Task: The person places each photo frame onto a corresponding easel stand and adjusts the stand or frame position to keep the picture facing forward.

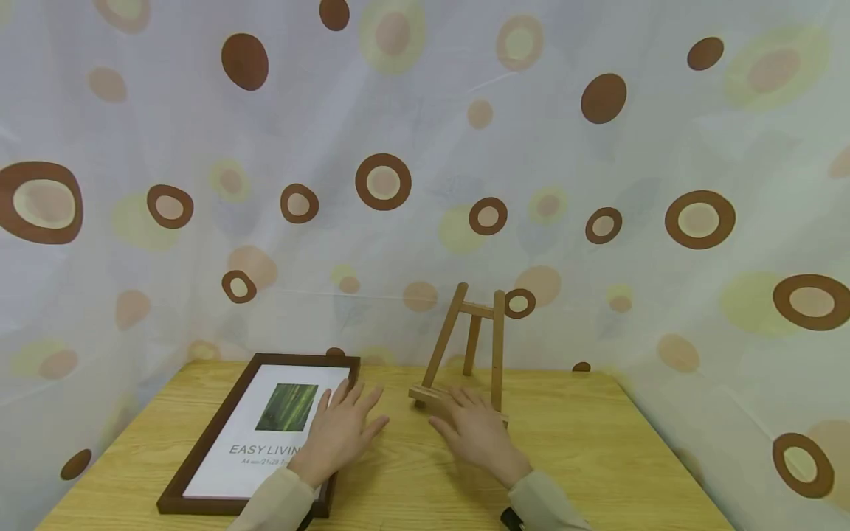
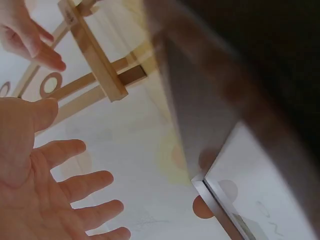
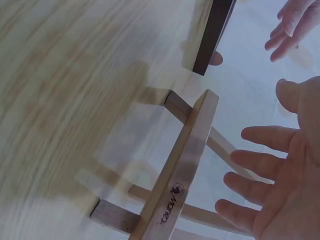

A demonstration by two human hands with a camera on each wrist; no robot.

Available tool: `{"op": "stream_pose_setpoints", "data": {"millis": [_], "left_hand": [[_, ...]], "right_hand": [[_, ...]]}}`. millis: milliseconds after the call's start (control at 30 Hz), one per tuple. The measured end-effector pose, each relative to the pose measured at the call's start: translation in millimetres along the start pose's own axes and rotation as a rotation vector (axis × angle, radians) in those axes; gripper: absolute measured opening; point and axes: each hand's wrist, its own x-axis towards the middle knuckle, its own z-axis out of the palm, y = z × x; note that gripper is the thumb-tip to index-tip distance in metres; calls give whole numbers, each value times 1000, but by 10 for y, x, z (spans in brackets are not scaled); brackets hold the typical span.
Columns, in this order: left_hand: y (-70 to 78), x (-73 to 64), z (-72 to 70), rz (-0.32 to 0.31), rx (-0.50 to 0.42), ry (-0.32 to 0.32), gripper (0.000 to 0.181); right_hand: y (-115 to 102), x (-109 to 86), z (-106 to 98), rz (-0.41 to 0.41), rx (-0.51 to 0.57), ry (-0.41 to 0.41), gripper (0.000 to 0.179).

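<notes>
Forward, fingers loosely splayed: left hand [image 1: 339, 435] by picture frame [image 1: 212, 435], right hand [image 1: 474, 435] by easel [image 1: 498, 346].

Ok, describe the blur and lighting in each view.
Head: picture frame and easel look fairly crisp, light mostly even; left wrist: the picture frame's near edge is blurred, upper right corner nearly black; right wrist: bluish cast, soft shadows on the tabletop.

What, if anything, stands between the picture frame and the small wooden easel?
Only the person's hands: in the head view, the left hand overlaps the right side of the picture frame and part of the gap, while the right hand overlaps the ledge of the easel. No other object shows between frame and easel.
</notes>
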Motion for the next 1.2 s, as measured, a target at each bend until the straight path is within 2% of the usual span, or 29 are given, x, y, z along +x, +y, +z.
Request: {"op": "stream_pose_setpoints", "data": {"millis": [100, 200, 300, 400, 700, 800, 933, 1200], "left_hand": [[-9, -24, 7, 6, -1, 17, 54], [-18, -39, 6, 20, -2, 64, 53], [-34, -39, -3, 31, -5, 113, 53], [-56, -44, -8, 23, -40, 135, 51], [-114, -66, -35, -74, -227, 133, 46], [-156, -82, -54, -91, -276, 141, 43], [-257, -113, -79, -114, -333, 165, 36], [-499, -158, -79, -188, -402, 164, 32]], "right_hand": [[-9, 4, 43, -44, -9, 60, 51], [-22, -1, 76, -59, 65, 76, 46], [-39, -1, 86, -45, 187, 44, 46], [-45, 4, 92, -33, 267, 2, 47], [-67, -14, 110, -15, 344, -37, 46], [-93, -30, 118, -20, 404, -56, 46], [-132, -32, 138, -23, 465, -67, 45], [-187, -12, 161, 54, 582, -100, 40]]}}
